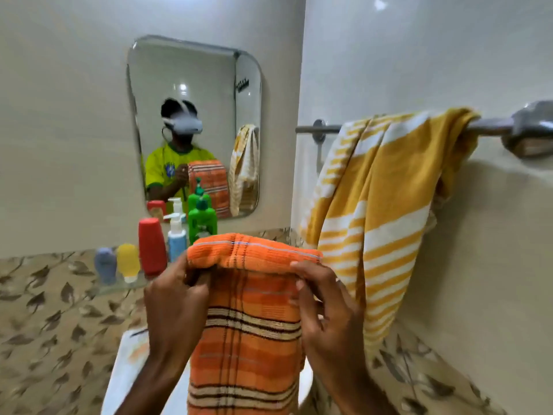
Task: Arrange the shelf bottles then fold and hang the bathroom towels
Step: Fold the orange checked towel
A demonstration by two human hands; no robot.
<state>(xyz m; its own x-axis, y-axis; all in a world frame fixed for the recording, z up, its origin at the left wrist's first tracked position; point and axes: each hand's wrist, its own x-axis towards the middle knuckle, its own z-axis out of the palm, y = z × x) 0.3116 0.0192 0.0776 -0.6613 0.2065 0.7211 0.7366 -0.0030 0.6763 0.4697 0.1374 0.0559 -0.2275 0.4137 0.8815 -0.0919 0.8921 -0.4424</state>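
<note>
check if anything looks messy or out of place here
The yellow striped towel on the towel bar hangs bunched and lopsided, gathered at the bar rather than spread flat. The shelf bottles stand upright in a row. The orange towel is held neatly folded by both hands.

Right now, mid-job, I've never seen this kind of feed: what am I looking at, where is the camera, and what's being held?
There is no machine: one camera worn on a person's head looks down at their bare hands. The left hand and right hand both grip the folded top of an orange striped towel. A yellow striped towel hangs bunched on the wall rail. Bottles stand on a shelf under the mirror, which reflects the person.
</note>
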